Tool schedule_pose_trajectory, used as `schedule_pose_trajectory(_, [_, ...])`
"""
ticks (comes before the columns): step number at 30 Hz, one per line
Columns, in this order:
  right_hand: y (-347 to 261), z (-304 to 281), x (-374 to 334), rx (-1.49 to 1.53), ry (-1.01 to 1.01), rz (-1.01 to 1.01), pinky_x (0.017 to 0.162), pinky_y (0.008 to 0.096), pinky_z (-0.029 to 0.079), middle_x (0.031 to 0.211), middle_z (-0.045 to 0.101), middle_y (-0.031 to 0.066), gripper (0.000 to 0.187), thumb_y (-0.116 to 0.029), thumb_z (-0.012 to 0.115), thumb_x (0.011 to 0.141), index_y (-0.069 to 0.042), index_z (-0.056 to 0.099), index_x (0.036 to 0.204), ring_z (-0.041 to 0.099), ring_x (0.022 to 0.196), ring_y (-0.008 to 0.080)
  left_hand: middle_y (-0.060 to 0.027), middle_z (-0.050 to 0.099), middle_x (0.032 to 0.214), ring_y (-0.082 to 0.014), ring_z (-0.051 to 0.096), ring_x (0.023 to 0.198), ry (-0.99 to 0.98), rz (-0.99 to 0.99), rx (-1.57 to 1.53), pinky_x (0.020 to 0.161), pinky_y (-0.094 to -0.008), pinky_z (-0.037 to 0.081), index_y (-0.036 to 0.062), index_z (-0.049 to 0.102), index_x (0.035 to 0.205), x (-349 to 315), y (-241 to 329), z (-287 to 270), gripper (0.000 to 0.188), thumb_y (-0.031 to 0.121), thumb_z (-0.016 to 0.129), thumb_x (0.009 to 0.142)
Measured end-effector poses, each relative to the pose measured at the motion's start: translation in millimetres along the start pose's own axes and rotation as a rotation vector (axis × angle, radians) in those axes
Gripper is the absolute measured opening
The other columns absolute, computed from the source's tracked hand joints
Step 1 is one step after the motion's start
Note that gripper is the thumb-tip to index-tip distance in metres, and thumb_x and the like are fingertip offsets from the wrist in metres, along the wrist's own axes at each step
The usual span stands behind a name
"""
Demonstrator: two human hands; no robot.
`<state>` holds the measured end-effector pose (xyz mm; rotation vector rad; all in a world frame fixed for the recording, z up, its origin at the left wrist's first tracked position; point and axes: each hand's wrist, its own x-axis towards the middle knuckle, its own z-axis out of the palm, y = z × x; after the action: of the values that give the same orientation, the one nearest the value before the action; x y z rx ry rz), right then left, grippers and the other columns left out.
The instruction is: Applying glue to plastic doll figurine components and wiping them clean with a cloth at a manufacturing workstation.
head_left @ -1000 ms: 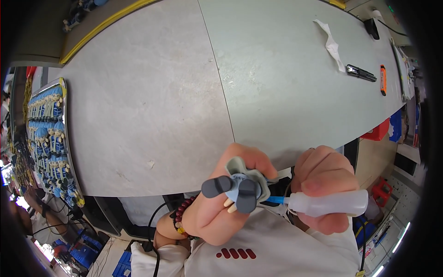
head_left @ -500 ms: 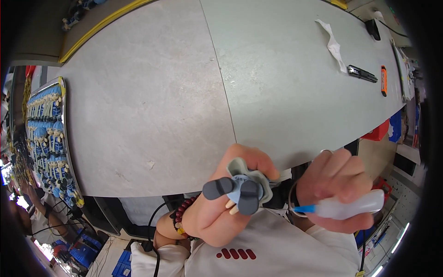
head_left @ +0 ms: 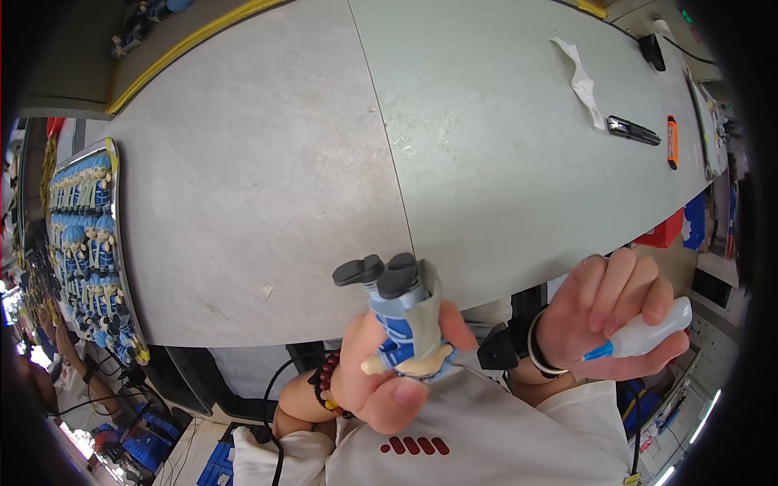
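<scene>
1. The left hand [head_left: 369, 389] is closed around a small figure [head_left: 397, 324]. The thumb presses at the front side, and one finger shows at the other side.
2. The figure is upside down: its two dark shoes [head_left: 399, 275] point upward, and its blue clothes are seen between the fingers. It is at the near edge of the table [head_left: 259, 178], in front of the body. In the view, the shoes overlap the tabletop; how high they are above it, I cannot tell.
3. The right hand [head_left: 608, 312] is clamped on a white bottle [head_left: 653, 328], with the fingers bent around it. Its blue tip [head_left: 598, 351] points down and to the left, and it is well apart from the figure.
4. The right hand and the bottle are outside the table's edge, at the right of the body.
5. Between the figure and the tray [head_left: 118, 235] at the left edge stretches a wide part of grey tabletop. The tray carries rows of similar blue figures [head_left: 85, 223].
6. Near the far right edge lie a white tissue [head_left: 582, 83], a black tool [head_left: 634, 130] and an orange tool [head_left: 672, 142], all well apart from both hands.
</scene>
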<state>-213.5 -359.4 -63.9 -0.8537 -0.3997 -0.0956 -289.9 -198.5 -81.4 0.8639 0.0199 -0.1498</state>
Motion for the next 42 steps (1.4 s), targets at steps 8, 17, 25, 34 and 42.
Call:
schedule_pose_trajectory(8, [0.9, -0.9, -1.6, -0.012, -0.008, -0.002, 0.043, 0.0217, 0.025, 0.063, 0.039, 0.0036, 0.041, -0.046, 0.042, 0.078, -0.006, 0.051, 0.076, 0.037, 0.052, 0.0114, -0.0048, 0.039, 0.05, -0.0085, 0.032, 0.04, 0.114, 0.099, -0.053, 0.035, -0.0234, 0.024, -0.0025, 0.037, 0.081, 3.5, -4.9, 7.5, 0.041, 0.03, 0.058, 0.069])
schedule_pose_trajectory(17, [4.6, 5.7, 1.3, -0.011, 0.048, -0.033, 0.043, 0.02, 0.026, 0.056, 0.037, 0.0013, 0.036, -0.04, 0.04, 0.081, -0.007, 0.049, 0.071, 0.034, 0.049, 0.0087, -0.0127, 0.042, 0.094, -0.0127, 0.042, 0.072, -0.132, 0.082, -0.145, 0.065, -0.0264, 0.038, -0.0035, 0.023, 0.113, 0.6, -3.6, -3.0, 0.05, 0.01, 0.046, 0.07])
schedule_pose_trajectory(25, [4.3, 5.9, 1.6, -0.031, 0.021, -0.028, 0.043, 0.021, 0.027, 0.057, 0.037, 0.0019, 0.037, -0.041, 0.039, 0.081, -0.007, 0.048, 0.071, 0.035, 0.049, 0.0092, -0.0115, 0.044, 0.082, -0.0141, 0.042, 0.059, -0.051, -0.104, -0.207, 0.054, -0.025, 0.035, -0.0019, 0.037, 0.092, 9.1, 9.2, 11.9, 0.036, 0.017, 0.052, 0.066])
schedule_pose_trajectory(34, [3.5, 8.8, -6.2, -0.096, -0.019, -0.015, 0.044, 0.021, 0.029, 0.063, 0.04, 0.003, 0.04, -0.046, 0.044, 0.078, -0.007, 0.048, 0.07, 0.039, 0.053, 0.0111, -0.006, 0.046, 0.082, -0.0137, 0.041, 0.068, -0.186, 0.051, -0.12, 0.06, -0.0238, 0.034, -0.0008, 0.038, 0.097, 7.2, 1.9, 1.9, 0.037, 0.001, 0.042, 0.061])
schedule_pose_trajectory(42, [1.4, 15.1, -5.9, -0.101, -0.057, 0.041, 0.043, 0.0204, 0.031, 0.061, 0.039, 0.0021, 0.037, -0.043, 0.045, 0.078, -0.007, 0.047, 0.07, 0.038, 0.053, 0.0106, -0.0075, 0.039, 0.08, -0.0116, 0.031, 0.065, -0.163, 0.069, -0.094, 0.057, -0.0231, 0.028, -0.0011, 0.032, 0.095, 8.7, 5.2, 5.7, 0.033, -0.001, 0.037, 0.062])
